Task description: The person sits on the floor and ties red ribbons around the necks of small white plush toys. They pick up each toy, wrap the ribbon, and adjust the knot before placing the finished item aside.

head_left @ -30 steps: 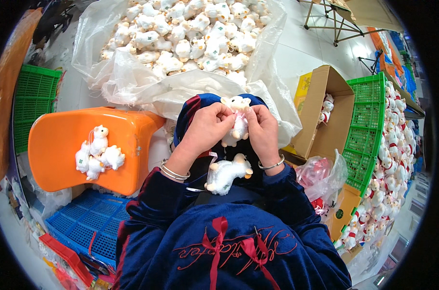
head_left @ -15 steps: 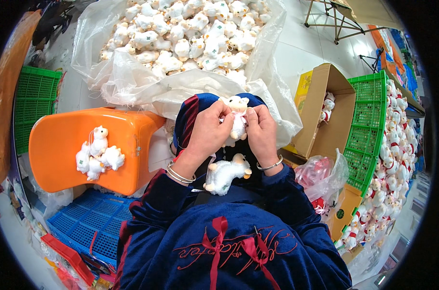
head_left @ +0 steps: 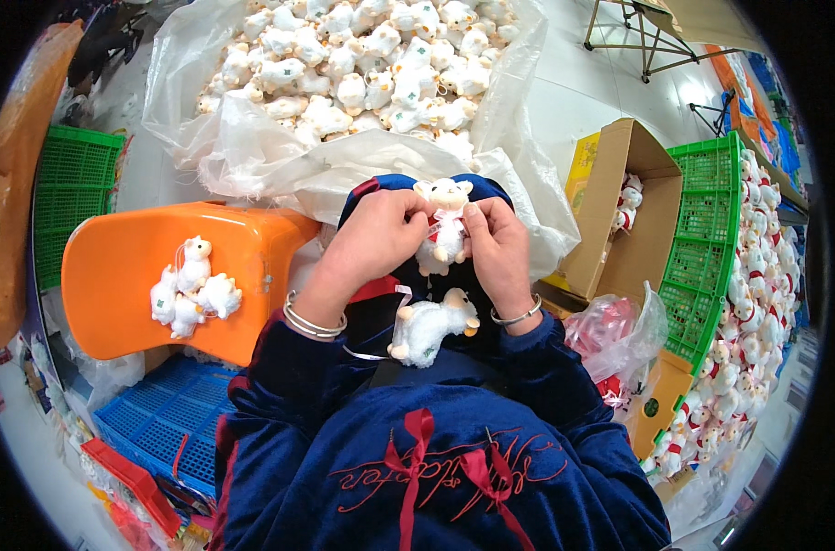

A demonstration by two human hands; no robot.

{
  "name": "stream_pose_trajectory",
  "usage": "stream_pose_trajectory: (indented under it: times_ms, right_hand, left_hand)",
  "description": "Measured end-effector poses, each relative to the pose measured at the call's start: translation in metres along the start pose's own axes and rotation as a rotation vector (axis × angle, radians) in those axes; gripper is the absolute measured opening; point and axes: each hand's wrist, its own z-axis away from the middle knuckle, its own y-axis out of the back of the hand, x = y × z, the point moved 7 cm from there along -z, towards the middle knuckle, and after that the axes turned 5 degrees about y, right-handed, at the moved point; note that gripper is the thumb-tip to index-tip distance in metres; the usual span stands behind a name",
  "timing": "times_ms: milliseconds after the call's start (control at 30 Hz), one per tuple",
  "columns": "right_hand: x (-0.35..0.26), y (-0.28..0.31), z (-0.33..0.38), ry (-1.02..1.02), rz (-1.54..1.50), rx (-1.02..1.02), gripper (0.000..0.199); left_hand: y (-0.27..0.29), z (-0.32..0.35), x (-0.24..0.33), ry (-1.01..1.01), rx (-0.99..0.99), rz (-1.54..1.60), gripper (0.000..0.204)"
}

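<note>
Small white plush lamb toy [head_left: 446, 223] upright between hands: left hand [head_left: 376, 237] and right hand [head_left: 496, 243] both pinch its red neck ribbon [head_left: 440, 230]; second white plush lamb [head_left: 431, 326] lies on lap below.

this looks like a small toy workshop, a place where soft toys get finished and packed. a big clear plastic bag [head_left: 344, 156] on the floor is full of little white plush sheep [head_left: 362, 55]. more of them fill a green crate [head_left: 711, 248] and a cardboard box [head_left: 620, 211]. a few sit on an orange stool [head_left: 114, 266]. blue and green crates lie around on the pale floor.
</note>
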Motion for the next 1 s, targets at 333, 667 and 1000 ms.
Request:
stream_pose_trajectory:
  times_ms: [333,667,1000]
  right_hand:
    - [0.009,0.003,-0.004,0.026,0.037,-0.013,0.024]
    - [0.004,-0.002,-0.001,-0.05,-0.033,-0.04,0.017]
    - [0.011,-0.001,0.001,-0.067,-0.124,-0.059,0.015]
  left_hand:
    - [-0.019,-0.009,-0.006,0.17,0.006,0.171,0.028]
    - [-0.017,0.006,0.003,0.199,0.088,0.233,0.022]
    - [-0.027,0.005,-0.014,0.15,0.097,0.349,0.019]
